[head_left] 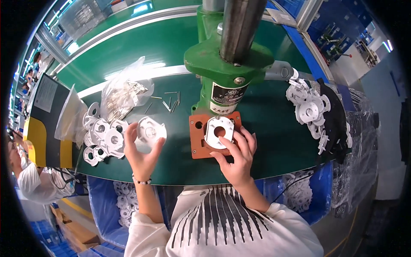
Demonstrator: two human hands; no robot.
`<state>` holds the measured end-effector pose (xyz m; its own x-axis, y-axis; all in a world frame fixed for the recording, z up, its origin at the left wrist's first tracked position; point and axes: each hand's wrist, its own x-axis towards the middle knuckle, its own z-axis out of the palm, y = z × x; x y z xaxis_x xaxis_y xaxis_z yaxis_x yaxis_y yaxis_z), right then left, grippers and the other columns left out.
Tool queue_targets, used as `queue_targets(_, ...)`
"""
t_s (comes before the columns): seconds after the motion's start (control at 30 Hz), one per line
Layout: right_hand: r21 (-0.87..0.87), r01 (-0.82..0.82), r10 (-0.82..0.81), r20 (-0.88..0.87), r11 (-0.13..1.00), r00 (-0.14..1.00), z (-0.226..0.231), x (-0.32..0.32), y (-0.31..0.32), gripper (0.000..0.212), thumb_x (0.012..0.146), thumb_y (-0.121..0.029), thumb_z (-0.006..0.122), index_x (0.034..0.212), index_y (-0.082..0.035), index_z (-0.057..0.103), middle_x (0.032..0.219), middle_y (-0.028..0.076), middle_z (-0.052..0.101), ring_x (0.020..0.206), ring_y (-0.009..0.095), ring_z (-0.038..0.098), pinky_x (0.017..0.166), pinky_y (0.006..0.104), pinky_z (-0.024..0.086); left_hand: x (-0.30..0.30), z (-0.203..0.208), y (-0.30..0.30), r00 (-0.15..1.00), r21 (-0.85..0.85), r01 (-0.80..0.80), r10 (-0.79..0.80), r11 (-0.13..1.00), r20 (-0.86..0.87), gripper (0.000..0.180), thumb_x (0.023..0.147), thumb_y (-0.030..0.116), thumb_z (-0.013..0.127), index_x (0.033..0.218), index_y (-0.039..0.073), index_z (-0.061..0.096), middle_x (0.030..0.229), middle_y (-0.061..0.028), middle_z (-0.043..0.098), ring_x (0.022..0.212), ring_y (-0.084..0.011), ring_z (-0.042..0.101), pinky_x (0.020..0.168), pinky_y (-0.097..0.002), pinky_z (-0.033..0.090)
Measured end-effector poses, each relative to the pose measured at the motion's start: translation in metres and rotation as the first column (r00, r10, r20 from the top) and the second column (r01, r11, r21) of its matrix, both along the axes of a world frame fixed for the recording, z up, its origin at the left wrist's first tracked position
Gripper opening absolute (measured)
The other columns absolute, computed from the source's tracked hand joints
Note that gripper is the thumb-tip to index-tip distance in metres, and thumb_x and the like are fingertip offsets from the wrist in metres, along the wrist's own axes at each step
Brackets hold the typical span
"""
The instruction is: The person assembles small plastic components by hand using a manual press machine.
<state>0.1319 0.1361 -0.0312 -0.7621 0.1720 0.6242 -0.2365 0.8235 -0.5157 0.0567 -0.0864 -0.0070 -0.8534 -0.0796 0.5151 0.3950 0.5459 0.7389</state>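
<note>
My left hand (pixel 142 159) pinches a white round plastic part (pixel 150 133) by its rim between thumb and fingers, just above the green table. On a brown fixture block (pixel 197 143) lies another white plastic part, a flanged ring (pixel 212 138) with a round hole in its middle. My right hand (pixel 239 159) is closed around the ring's right side. Its index fingertip is at the hole, and the thumb is by the block's front edge. Above the block stands a green press (pixel 229 64) with a thick steel column.
White ring parts (pixel 102 135) are heaped at the left, beside a plastic bag of metal pins (pixel 128 96). Several loose pins (pixel 171 105) lie nearby. More white parts (pixel 309 110) sit at the right by black cloth (pixel 332 124). Blue bins (pixel 105 214) stand below the table edge.
</note>
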Motion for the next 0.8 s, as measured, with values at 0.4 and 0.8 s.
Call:
queue_targets(0.4, 0.038, -0.304, 0.3, 0.091, 0.952, 0.95, 0.021, -0.016, 0.02, 0.025, 0.07, -0.025, 0.072, 0.084, -0.007, 0.06, 0.126, 0.015, 0.049, 0.116, 0.03, 0.048, 0.103, 0.048, 0.026, 0.01, -0.033, -0.059, 0.976, 0.095, -0.178, 0.164, 0.979, 0.146, 0.058, 0.068, 0.012, 0.077, 0.114, -0.006, 0.047, 0.106, -0.0134, 0.056, 0.1, -0.0191, 0.053, 0.091, -0.0296, 0.039)
queue_targets(0.8, 0.21, -0.304, 0.23, 0.317, 0.929, 0.92, 0.026, -0.007, 0.031, 0.035, 0.072, -0.041, 0.068, 0.095, -0.015, 0.063, 0.141, 0.016, 0.03, 0.134, 0.044, 0.006, 0.1, 0.0651, 0.002, -0.01, -0.005, -0.127, 0.849, -0.372, -0.528, 0.478, 0.763, -0.225, 0.059, 0.068, 0.025, 0.076, 0.113, -0.005, 0.054, 0.108, -0.0195, 0.058, 0.102, -0.0313, 0.054, 0.09, -0.0363, 0.041)
